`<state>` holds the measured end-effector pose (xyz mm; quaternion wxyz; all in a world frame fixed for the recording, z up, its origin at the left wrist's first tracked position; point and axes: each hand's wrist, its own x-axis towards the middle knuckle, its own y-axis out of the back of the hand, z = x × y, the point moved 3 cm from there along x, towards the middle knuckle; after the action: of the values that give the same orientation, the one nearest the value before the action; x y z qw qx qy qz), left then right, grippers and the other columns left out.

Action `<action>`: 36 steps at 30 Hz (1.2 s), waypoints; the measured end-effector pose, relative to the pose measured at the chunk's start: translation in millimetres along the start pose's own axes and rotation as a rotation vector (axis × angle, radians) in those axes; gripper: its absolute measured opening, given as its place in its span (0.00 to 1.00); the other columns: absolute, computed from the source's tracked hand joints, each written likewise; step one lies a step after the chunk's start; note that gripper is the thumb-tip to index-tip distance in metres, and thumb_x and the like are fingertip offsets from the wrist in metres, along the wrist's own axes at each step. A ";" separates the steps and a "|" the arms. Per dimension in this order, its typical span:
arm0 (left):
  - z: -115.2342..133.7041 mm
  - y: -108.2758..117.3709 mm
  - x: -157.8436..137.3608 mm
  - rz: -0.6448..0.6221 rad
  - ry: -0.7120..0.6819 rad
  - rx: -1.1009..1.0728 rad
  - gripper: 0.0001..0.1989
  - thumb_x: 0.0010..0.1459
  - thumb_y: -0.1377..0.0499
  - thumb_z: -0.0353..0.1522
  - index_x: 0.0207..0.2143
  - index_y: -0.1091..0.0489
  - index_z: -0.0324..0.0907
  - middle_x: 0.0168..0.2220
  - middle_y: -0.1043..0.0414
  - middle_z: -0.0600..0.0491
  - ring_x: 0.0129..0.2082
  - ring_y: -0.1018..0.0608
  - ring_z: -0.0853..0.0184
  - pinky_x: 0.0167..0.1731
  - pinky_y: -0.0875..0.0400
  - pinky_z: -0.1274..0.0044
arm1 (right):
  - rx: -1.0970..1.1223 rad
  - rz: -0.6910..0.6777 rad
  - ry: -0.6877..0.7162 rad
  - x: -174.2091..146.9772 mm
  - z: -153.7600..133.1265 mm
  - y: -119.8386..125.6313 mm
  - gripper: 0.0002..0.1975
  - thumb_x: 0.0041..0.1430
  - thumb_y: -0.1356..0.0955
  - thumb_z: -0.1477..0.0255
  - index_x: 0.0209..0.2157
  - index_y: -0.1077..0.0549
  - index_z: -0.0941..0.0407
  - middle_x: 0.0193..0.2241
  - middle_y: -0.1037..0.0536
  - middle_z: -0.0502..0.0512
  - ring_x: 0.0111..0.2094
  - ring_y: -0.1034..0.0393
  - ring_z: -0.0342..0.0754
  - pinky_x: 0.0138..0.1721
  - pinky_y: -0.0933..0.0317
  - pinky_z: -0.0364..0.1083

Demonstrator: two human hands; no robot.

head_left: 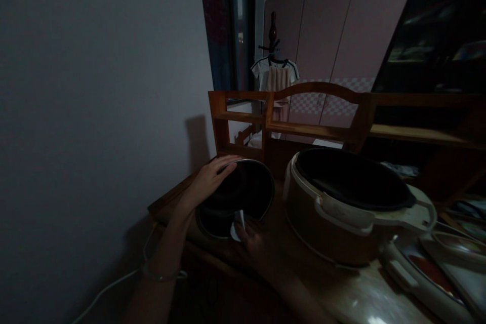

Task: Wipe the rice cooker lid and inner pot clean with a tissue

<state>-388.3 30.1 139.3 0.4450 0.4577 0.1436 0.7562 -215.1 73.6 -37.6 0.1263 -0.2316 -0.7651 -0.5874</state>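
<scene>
A round black inner pot (252, 190) with a shiny rim is tilted on the wooden table, its mouth facing me. My left hand (210, 177) grips its upper left rim, thumb on the inside and fingers over the outer edge. In my right hand (252, 240) a white wiping cloth (238, 225) is pinched at the pot's near lower rim; whether it is cloth or paper I cannot tell. The right fingers are partly lost in shadow. To the right stands a large cooker body (330, 217), its top open and dark inside.
The cooker's lid (425, 268) appears to lie at the right edge. A wooden shelf rack (319, 129) lines the table's back. A wall (106, 86) bounds the left, and a white cable (110, 286) hangs there. Light is dim.
</scene>
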 end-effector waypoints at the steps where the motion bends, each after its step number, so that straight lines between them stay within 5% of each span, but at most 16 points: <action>1: -1.5 0.0 0.2 -0.002 -0.003 0.008 0.19 0.67 0.49 0.41 0.56 0.29 0.50 0.59 0.30 0.55 0.61 0.31 0.63 0.64 0.42 0.66 | -0.003 0.005 0.007 0.2 1.3 -2.3 0.29 0.64 0.33 0.71 0.65 0.41 0.57 0.62 0.35 0.66 0.64 0.42 0.57 0.63 0.43 0.58; 10: -14.1 1.3 5.8 -0.002 -0.066 0.021 0.32 0.49 0.51 0.21 0.55 0.28 0.47 0.58 0.28 0.56 0.60 0.29 0.65 0.64 0.42 0.68 | -0.121 0.053 0.041 4.5 11.1 -16.7 0.24 0.63 0.35 0.81 0.60 0.34 0.55 0.58 0.29 0.63 0.60 0.36 0.53 0.59 0.39 0.54; 16: -6.5 2.0 15.3 -0.074 -0.066 0.062 0.36 0.44 0.53 0.21 0.55 0.27 0.44 0.56 0.27 0.56 0.58 0.28 0.66 0.63 0.41 0.69 | -0.185 0.054 0.055 9.7 -4.2 -38.1 0.22 0.64 0.34 0.78 0.59 0.34 0.58 0.58 0.28 0.64 0.60 0.35 0.54 0.58 0.37 0.53; 22: -8.9 6.3 27.2 -0.228 0.033 0.237 0.35 0.43 0.51 0.22 0.53 0.25 0.49 0.54 0.25 0.58 0.57 0.26 0.64 0.60 0.36 0.72 | -0.083 0.013 0.018 25.2 -48.7 -58.2 0.23 0.65 0.33 0.73 0.61 0.37 0.57 0.57 0.27 0.65 0.57 0.32 0.52 0.55 0.34 0.50; 28: -4.9 -2.5 46.0 -0.383 -0.026 0.254 0.26 0.51 0.45 0.28 0.53 0.26 0.46 0.55 0.25 0.52 0.55 0.24 0.60 0.58 0.35 0.69 | -0.044 0.056 -0.031 33.7 -67.6 -55.6 0.27 0.63 0.35 0.78 0.63 0.41 0.60 0.56 0.27 0.67 0.55 0.30 0.52 0.51 0.32 0.48; 32: -0.6 -2.0 33.8 -0.311 -0.085 0.280 0.26 0.56 0.40 0.38 0.58 0.30 0.46 0.60 0.31 0.50 0.62 0.32 0.58 0.63 0.41 0.66 | -0.032 0.055 -0.076 37.4 -66.5 -57.0 0.30 0.62 0.36 0.79 0.64 0.45 0.59 0.58 0.29 0.68 0.54 0.29 0.54 0.49 0.30 0.50; 36: -6.6 8.7 -4.0 -0.018 -0.035 0.273 0.27 0.61 0.43 0.40 0.62 0.36 0.49 0.65 0.38 0.52 0.65 0.36 0.60 0.65 0.45 0.64 | 0.006 0.073 -0.142 41.0 -65.3 -52.3 0.32 0.60 0.36 0.79 0.65 0.45 0.57 0.56 0.27 0.66 0.53 0.28 0.54 0.47 0.30 0.50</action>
<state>-397.7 23.3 138.9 0.3877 0.5260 0.2415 0.7174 -281.9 8.9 -44.3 0.0936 -0.2999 -0.7650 -0.5622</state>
